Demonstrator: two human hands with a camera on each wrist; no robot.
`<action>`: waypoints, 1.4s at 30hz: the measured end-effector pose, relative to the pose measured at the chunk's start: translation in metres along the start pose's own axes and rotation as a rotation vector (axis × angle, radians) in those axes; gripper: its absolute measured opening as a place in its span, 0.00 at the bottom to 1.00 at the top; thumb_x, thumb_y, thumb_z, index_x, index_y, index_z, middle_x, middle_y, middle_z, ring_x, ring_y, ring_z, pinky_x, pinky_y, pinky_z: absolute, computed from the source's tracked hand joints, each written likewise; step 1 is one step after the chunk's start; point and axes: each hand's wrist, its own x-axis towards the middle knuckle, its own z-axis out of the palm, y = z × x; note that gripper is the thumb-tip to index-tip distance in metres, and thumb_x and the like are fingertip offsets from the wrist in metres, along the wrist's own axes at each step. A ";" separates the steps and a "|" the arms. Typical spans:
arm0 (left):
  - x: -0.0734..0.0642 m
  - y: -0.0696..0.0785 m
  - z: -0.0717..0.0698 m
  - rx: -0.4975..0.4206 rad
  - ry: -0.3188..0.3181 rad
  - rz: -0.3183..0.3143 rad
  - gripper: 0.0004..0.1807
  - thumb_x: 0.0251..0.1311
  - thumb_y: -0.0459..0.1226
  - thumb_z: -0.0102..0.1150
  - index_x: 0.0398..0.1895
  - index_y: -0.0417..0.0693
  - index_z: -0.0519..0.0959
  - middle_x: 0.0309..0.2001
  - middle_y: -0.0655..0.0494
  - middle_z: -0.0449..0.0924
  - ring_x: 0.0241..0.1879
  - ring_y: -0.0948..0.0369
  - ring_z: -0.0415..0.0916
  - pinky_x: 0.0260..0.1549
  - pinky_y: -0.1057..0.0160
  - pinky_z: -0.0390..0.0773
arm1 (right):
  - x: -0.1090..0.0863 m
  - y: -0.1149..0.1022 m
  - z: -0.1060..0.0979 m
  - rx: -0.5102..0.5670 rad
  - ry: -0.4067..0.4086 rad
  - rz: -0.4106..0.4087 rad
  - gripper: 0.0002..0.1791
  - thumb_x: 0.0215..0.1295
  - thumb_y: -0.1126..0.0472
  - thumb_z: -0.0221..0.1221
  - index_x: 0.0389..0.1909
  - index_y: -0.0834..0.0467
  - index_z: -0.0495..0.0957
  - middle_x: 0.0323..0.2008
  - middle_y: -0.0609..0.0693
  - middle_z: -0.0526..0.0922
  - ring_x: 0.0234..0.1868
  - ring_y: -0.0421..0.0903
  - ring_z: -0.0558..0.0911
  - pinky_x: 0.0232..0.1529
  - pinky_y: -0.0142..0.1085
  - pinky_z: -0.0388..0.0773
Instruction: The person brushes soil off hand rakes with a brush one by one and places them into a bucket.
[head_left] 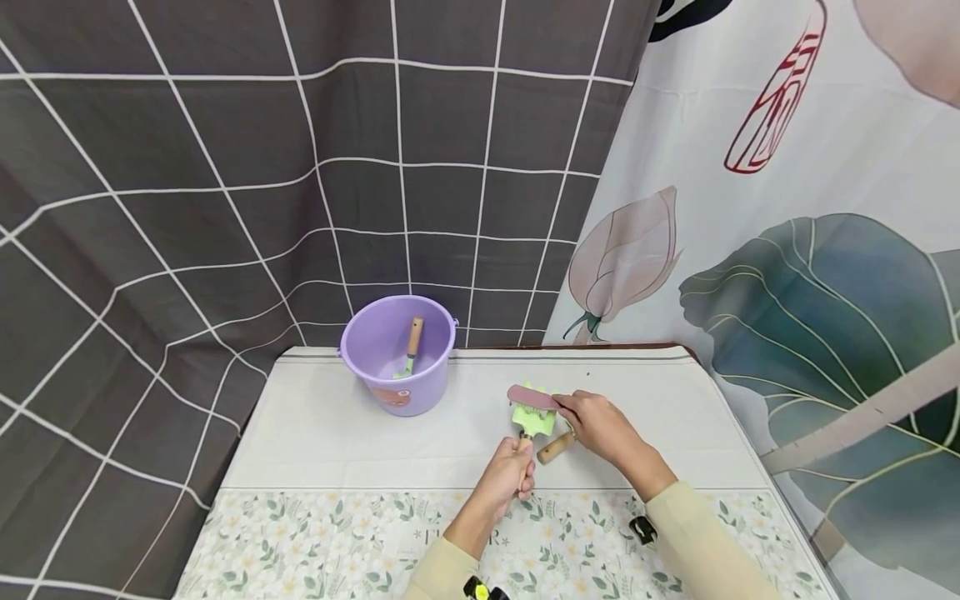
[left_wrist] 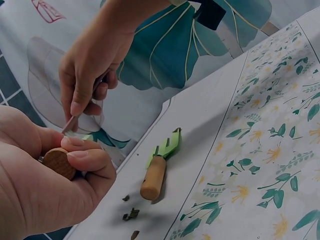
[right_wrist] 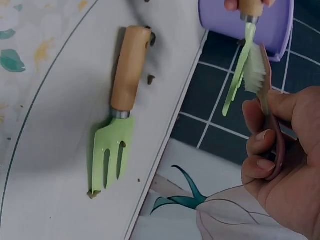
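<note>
My left hand point(head_left: 504, 479) grips the wooden handle of a small garden rake with a light green, pronged head point(head_left: 534, 421), held up over the table. In my right hand point(head_left: 602, 427) is a pink brush point(head_left: 531, 397), pinched by its handle. Its white bristles point(right_wrist: 255, 70) lie against the green prongs in the right wrist view. On the table below, a green garden fork point(right_wrist: 114, 147) with a wooden handle lies flat, bits of dark soil around it. My right hand partly covers that fork in the head view.
A purple bucket point(head_left: 431, 393) stands at the back left of the table, with a wooden-handled green tool point(head_left: 414, 337) leaning inside. Crumbs of soil point(left_wrist: 131, 214) dot the white cloth. A dark checked curtain point(head_left: 442, 200) hangs behind, a printed one point(head_left: 645, 167) at the right.
</note>
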 end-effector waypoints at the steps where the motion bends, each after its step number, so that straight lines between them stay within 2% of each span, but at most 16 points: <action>1: 0.000 0.000 0.000 0.002 0.001 0.000 0.05 0.81 0.39 0.41 0.45 0.48 0.60 0.27 0.58 0.65 0.18 0.68 0.59 0.15 0.76 0.60 | 0.002 0.002 0.001 -0.007 -0.002 0.006 0.13 0.73 0.62 0.62 0.55 0.59 0.85 0.29 0.48 0.82 0.26 0.39 0.73 0.27 0.36 0.74; 8: -0.001 0.000 0.000 0.016 0.000 -0.008 0.05 0.81 0.38 0.41 0.44 0.49 0.60 0.27 0.59 0.65 0.18 0.69 0.59 0.15 0.76 0.60 | 0.014 0.010 0.001 -0.018 -0.006 0.068 0.13 0.75 0.62 0.60 0.54 0.61 0.85 0.32 0.52 0.85 0.30 0.46 0.82 0.32 0.44 0.82; 13: -0.003 0.000 0.000 0.017 -0.005 -0.011 0.06 0.81 0.39 0.42 0.43 0.49 0.60 0.27 0.59 0.65 0.18 0.69 0.59 0.14 0.76 0.59 | 0.019 0.016 -0.001 0.002 0.006 0.109 0.13 0.75 0.63 0.59 0.55 0.62 0.85 0.38 0.57 0.87 0.38 0.53 0.87 0.38 0.49 0.85; 15: -0.003 0.001 0.000 0.018 -0.008 -0.010 0.06 0.81 0.40 0.42 0.44 0.49 0.60 0.28 0.59 0.65 0.18 0.69 0.59 0.14 0.76 0.59 | 0.020 0.018 -0.002 0.009 0.010 0.121 0.13 0.75 0.63 0.59 0.55 0.62 0.84 0.40 0.58 0.88 0.42 0.55 0.87 0.42 0.51 0.86; 22: -0.006 0.002 -0.002 0.006 -0.008 -0.006 0.06 0.80 0.39 0.43 0.46 0.46 0.61 0.28 0.58 0.65 0.17 0.69 0.59 0.13 0.76 0.59 | 0.019 0.025 -0.005 0.038 -0.013 0.169 0.16 0.77 0.61 0.57 0.59 0.64 0.82 0.44 0.60 0.87 0.44 0.56 0.87 0.42 0.51 0.85; 26: -0.007 0.004 -0.005 0.014 0.006 -0.003 0.06 0.80 0.39 0.42 0.48 0.45 0.62 0.28 0.58 0.65 0.18 0.69 0.59 0.14 0.76 0.59 | 0.016 0.027 -0.007 0.086 -0.026 0.193 0.17 0.79 0.62 0.55 0.60 0.66 0.81 0.52 0.64 0.86 0.54 0.60 0.85 0.52 0.55 0.84; 29: -0.009 0.007 -0.008 0.044 0.024 0.012 0.07 0.80 0.39 0.42 0.49 0.45 0.63 0.28 0.59 0.66 0.18 0.69 0.60 0.14 0.76 0.60 | 0.012 0.030 -0.008 0.112 -0.028 0.210 0.17 0.79 0.62 0.54 0.61 0.67 0.80 0.54 0.65 0.85 0.56 0.61 0.84 0.55 0.56 0.83; 35: -0.013 0.020 -0.014 0.144 0.068 0.080 0.10 0.79 0.41 0.41 0.49 0.43 0.65 0.27 0.59 0.67 0.18 0.68 0.61 0.16 0.75 0.63 | 0.002 0.036 -0.007 0.141 -0.016 0.240 0.17 0.78 0.63 0.55 0.61 0.66 0.80 0.52 0.65 0.86 0.53 0.59 0.86 0.51 0.55 0.84; 42: -0.009 0.037 -0.025 0.235 0.127 0.134 0.15 0.74 0.34 0.36 0.57 0.34 0.65 0.30 0.57 0.69 0.21 0.66 0.63 0.17 0.74 0.64 | -0.007 0.039 -0.006 0.163 0.003 0.243 0.17 0.78 0.63 0.55 0.61 0.67 0.80 0.54 0.66 0.85 0.55 0.62 0.85 0.55 0.58 0.82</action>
